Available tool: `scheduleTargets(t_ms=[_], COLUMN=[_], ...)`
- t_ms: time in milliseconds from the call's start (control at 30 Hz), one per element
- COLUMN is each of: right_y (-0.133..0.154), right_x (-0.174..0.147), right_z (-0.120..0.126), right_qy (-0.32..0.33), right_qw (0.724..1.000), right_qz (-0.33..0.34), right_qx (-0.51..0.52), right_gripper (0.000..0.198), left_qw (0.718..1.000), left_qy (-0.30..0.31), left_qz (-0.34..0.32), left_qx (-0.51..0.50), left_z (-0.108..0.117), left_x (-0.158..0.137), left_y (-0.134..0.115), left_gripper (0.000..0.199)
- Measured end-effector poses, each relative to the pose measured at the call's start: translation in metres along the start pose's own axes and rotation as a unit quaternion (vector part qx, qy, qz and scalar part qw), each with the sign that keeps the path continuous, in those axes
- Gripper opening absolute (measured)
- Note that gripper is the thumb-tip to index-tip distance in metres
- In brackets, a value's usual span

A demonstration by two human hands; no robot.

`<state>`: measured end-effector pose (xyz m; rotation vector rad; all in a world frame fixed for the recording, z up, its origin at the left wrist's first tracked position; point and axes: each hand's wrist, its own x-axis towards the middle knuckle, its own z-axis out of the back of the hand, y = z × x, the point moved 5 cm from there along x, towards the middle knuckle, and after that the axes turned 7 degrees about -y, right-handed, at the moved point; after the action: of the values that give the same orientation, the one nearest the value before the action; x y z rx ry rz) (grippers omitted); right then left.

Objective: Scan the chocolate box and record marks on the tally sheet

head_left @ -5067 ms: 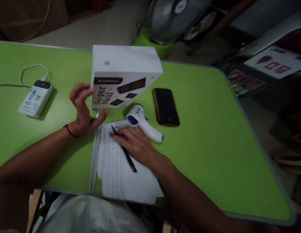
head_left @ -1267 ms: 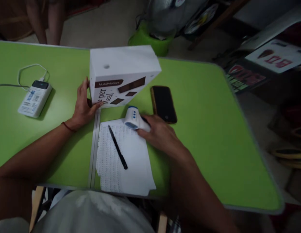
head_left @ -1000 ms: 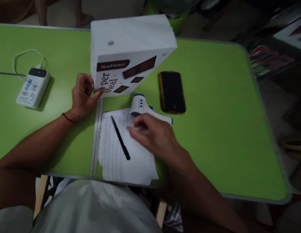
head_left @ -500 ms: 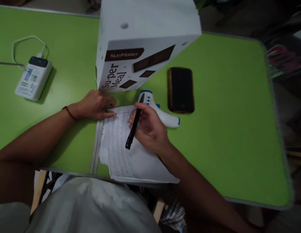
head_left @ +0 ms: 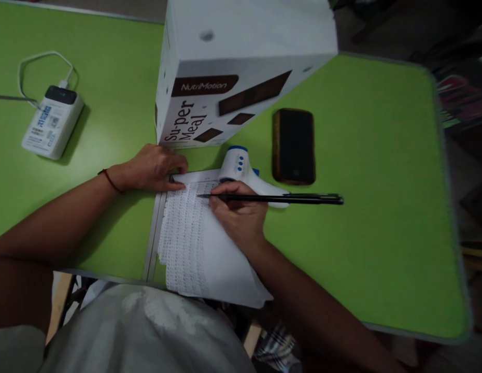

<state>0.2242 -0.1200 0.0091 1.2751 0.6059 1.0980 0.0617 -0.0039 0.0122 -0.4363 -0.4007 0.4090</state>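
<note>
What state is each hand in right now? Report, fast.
Left hand: half curled at the top left of the paper; whether it grips cannot be told.
Right hand: closed, holding the black pen.

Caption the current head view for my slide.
Right hand holds a slim black pen over densely marked white paper, left hand at its upper-left corner.

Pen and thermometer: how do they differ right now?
The pen is black and slim, while the thermometer is white with blue parts and thicker. The pen is straight; the thermometer is bent like a pistol. The pen is held in the right hand, tip toward the written paper, whereas the thermometer lies unheld on the green table. Both are close to the right hand, and the pen crosses in front of the thermometer's handle.
</note>
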Motion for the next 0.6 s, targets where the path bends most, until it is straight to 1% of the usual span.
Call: scheduleTargets(t_ms=[100, 200, 333, 467, 600], right_y=[0.000, 0.001, 0.003, 0.004, 0.000], right_x=[-0.002, -0.002, -0.001, -0.001, -0.003], right_z=[-0.001, -0.003, -0.005, -0.009, -0.010], right_qy=[-0.019, -0.009, -0.010, 0.008, 0.031], right_qw=[0.999, 0.999, 0.998, 0.998, 0.997], right_qz=[0.014, 0.009, 0.013, 0.040, 0.040], right_qx=[-0.026, -0.035, -0.056, -0.052, -0.052], right_gripper=[0.004, 0.005, 0.004, 0.010, 0.011], left_qw=[1.000, 1.000, 1.000, 1.000, 1.000], left_qy=[-0.005, -0.011, 0.001, -0.007, -0.004], left_qz=[0.003, -0.003, -0.009, -0.003, -0.002], left_qx=[0.009, 0.016, 0.010, 0.016, 0.012], left_z=[0.000, 0.001, 0.000, 0.002, 0.002], left_x=[0.000, 0.000, 0.000, 0.000, 0.000], left_y=[0.001, 0.001, -0.001, -0.002, -0.002], left_gripper=[0.029, 0.031, 0.034, 0.033, 0.027])
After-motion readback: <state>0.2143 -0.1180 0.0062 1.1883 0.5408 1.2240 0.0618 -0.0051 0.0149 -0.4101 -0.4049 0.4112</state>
